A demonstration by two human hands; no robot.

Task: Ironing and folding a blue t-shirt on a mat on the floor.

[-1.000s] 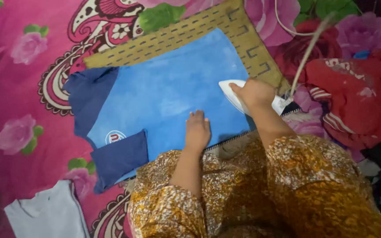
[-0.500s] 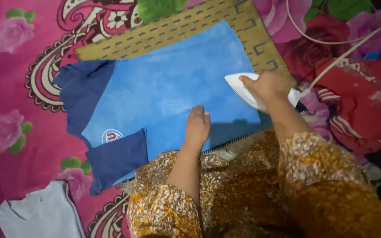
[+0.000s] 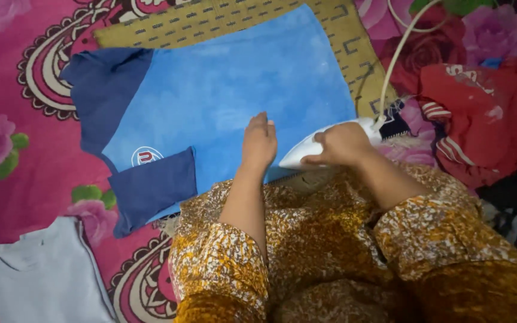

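Right hand (image 3: pixel 341 143) closed around white iron (image 3: pixel 306 151) on blue shirt (image 3: pixel 234 90); left hand (image 3: pixel 258 142) open, flat on shirt.

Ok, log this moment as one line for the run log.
left hand: flat on blue shirt | right hand: grips white iron at shirt's near edge | cord: runs up right

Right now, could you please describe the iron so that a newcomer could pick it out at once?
Start at the blue shirt spread over the pink floral cloth. At its near edge lies the iron, gripped by the right hand, beside the flat left hand. It is the only white, pointed, hard thing, with a pale cord trailing away.
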